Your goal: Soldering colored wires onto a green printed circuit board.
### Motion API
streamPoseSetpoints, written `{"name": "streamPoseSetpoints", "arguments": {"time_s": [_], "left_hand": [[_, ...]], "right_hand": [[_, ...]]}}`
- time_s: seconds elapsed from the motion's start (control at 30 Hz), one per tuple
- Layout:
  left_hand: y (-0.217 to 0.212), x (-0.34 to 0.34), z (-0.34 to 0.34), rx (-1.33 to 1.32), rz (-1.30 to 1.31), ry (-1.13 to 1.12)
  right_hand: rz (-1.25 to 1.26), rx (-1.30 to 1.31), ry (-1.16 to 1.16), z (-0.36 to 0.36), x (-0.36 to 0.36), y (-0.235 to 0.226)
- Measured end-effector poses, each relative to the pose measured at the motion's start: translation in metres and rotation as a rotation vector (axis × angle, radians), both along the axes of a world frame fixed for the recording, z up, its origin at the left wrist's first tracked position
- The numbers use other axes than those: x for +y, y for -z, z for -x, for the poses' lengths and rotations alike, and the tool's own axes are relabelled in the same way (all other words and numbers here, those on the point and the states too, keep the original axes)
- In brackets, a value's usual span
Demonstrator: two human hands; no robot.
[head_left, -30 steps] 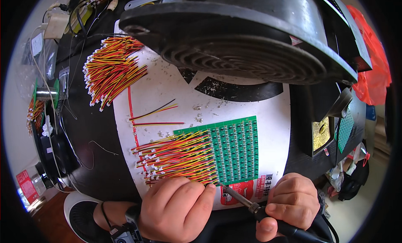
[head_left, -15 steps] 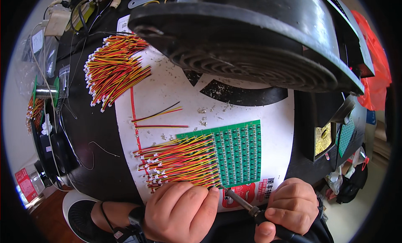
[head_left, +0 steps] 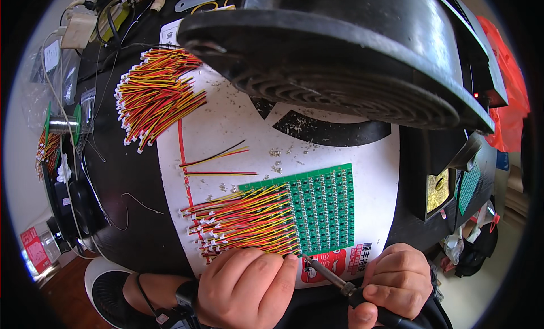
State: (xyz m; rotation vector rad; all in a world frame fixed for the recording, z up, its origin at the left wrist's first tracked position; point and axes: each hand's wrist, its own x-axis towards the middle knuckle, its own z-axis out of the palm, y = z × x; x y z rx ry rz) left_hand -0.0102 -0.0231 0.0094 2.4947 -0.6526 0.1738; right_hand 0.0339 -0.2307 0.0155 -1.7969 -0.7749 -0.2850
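Note:
My left hand point(head_left: 246, 286) is closed at the near edge of a green circuit board panel point(head_left: 326, 210). Its fingertips pinch a wire lead at the board, most of it hidden under the fingers. Rows of red, yellow and black wire leads point(head_left: 243, 218) with white connectors reach leftward from the panel. My right hand point(head_left: 399, 281) grips a soldering iron point(head_left: 331, 275) by its dark handle. The iron's tip points up and left, close to my left fingertips at the panel's lower edge; whether it touches is too small to tell.
A big black round fan-like unit point(head_left: 340, 74) overhangs the white work sheet point(head_left: 374, 176). Bundled wire leads point(head_left: 156, 97) lie far left, with a solder spool point(head_left: 62, 124) beyond. Loose leads point(head_left: 221, 172) and scraps lie above the panel. A tin of golden wool point(head_left: 438, 191) stands right.
The whole scene shifts very slightly in the picture. Both hands keep their holds, with the iron's tip still beside my left fingertips.

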Motion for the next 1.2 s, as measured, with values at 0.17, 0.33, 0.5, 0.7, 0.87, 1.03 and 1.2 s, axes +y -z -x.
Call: {"name": "streamPoseSetpoints", "arguments": {"time_s": [0.17, 0.33, 0.5, 0.7, 0.87, 1.03, 1.2], "left_hand": [[0.001, 0.004, 0.002, -0.001, -0.017, -0.034], [0.005, 0.006, 0.003, -0.006, 0.071, -0.020], [-0.011, 0.009, -0.010, -0.009, 0.164, -0.091], [-0.014, 0.017, -0.022, 0.122, -0.136, -0.053], [-0.006, 0.023, -0.022, 0.122, -0.140, 0.011], [-0.003, 0.016, -0.020, 0.058, -0.156, 0.029], [-0.037, 0.033, -0.026, 0.093, 0.017, -0.047]], "right_hand": [[-0.080, 0.002, -0.036, -0.004, 0.003, 0.010], [-0.150, -0.187, 0.057, 0.000, -0.010, 0.014], [-0.099, -0.294, 0.669, 0.015, -0.036, 0.013], [0.669, -0.337, 0.400, -0.028, -0.051, -0.010], [0.475, -0.572, 0.500, -0.019, -0.051, -0.001], [0.423, -0.437, 0.614, -0.010, -0.050, 0.004], [0.214, -0.440, 0.890, 0.026, -0.050, 0.015]]}}
